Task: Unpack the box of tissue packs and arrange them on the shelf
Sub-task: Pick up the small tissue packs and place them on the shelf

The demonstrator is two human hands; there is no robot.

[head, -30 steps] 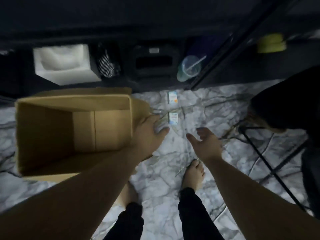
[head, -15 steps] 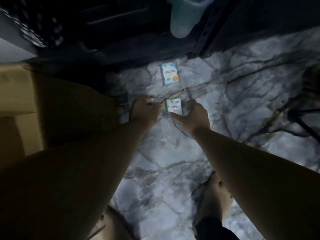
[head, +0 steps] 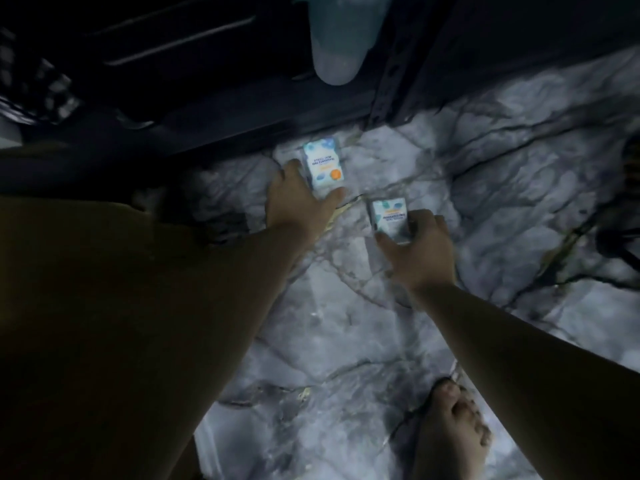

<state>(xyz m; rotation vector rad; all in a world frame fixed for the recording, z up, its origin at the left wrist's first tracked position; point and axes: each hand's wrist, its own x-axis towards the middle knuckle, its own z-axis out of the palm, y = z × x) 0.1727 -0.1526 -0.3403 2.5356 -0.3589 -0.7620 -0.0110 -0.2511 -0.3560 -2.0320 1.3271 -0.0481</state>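
Dim light, view looking down at a grey marbled floor [head: 398, 341]. We see two small tissue packs lying on it, centre of the frame, near each other but apart.

The upper pack [head: 323, 166] lies just above centre-left, close to the dark base of the shelf [head: 214, 109] that crosses the top of the frame. Our left hand [head: 299, 202] is around it: fingers along its left edge, thumb at its lower right corner, pinching it between them.

The lower pack [head: 389, 220] lies right of centre. Our right hand [head: 419, 251] grips it from below, thumb at its lower left corner, fingers curled over its right edge.

Top centre, a translucent plastic cup [head: 337, 39] stands on the shelf. Far left, something black-and-white patterned [head: 45, 91], too blurred to identify. Lower right, a bare foot [head: 453, 431] on the floor. The cardboard box is hard to make out in the dark at left.
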